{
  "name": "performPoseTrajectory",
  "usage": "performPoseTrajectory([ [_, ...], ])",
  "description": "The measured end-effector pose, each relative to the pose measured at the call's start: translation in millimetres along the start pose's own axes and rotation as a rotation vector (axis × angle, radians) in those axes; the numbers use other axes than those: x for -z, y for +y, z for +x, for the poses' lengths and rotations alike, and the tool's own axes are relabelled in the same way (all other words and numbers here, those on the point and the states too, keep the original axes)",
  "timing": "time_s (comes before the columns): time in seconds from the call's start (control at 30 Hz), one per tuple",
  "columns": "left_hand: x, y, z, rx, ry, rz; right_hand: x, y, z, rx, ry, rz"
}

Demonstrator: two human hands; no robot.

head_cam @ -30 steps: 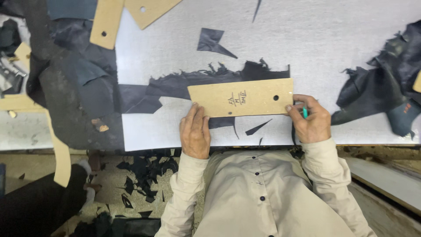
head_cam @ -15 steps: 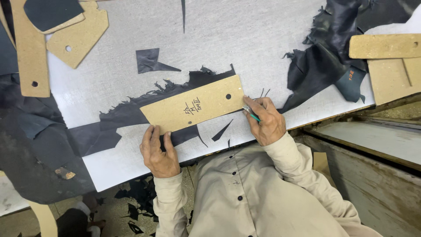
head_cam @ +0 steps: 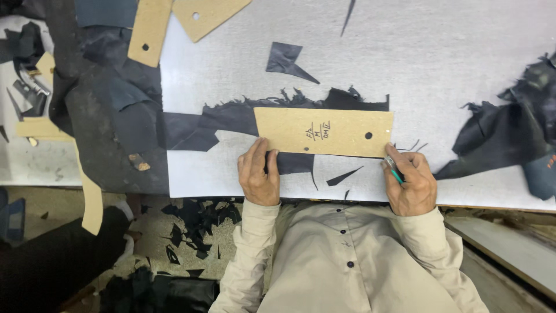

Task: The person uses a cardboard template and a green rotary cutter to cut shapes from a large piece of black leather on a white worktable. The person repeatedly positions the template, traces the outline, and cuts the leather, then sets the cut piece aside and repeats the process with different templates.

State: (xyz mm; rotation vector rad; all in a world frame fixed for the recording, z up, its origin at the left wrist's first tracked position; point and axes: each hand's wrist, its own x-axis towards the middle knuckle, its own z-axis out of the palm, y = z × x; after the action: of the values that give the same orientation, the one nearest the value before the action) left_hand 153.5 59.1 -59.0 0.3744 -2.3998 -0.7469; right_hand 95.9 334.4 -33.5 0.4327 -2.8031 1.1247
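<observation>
Across a grey cutting sheet, dark leather piece spread flat. On top, rectangular cardboard template, long axis running left to right, punched hole toward the right end. Left hand flat, fingers spread, pressing its lower left corner. Right hand pinching a green-handled tool at the lower right corner.
</observation>
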Motion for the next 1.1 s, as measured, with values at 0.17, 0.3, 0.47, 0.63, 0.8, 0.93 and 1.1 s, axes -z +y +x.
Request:
performPoseTrajectory([
  [0.17, 0.0, 1.5, -4.6, -0.05, 0.062, 0.101, -2.6, 1.8, -1.9, -0.037, -0.029, -0.011],
  [0.3, -1.5, 0.1, -8.1, -0.044, 0.05, 0.146, -3.3, 1.6, -3.4, -0.05, -0.029, -0.018],
  [0.47, -0.8, -3.5, -6.1, -0.03, 0.032, 0.117, -2.5, 1.1, -1.3, -0.009, -0.038, -0.04],
  [0.63, 1.0, -3.6, -3.0, -0.022, 0.013, 0.093, -1.9, -0.6, 0.7, 0.006, -0.031, -0.044],
  [0.8, -1.4, -1.3, -1.3, 0.0, -0.028, 0.058, 3.0, 1.5, 0.6, 0.06, -0.002, -0.035],
  [0.93, -0.6, 2.6, -1.6, 0.0, -0.048, 0.069, 4.0, 2.8, -0.8, 0.023, 0.001, -0.098],
  [1.1, 2.1, 6.0, -2.0, -0.004, -0.077, 0.089, 2.1, 2.3, -5.3, -0.008, -0.003, -0.164],
])
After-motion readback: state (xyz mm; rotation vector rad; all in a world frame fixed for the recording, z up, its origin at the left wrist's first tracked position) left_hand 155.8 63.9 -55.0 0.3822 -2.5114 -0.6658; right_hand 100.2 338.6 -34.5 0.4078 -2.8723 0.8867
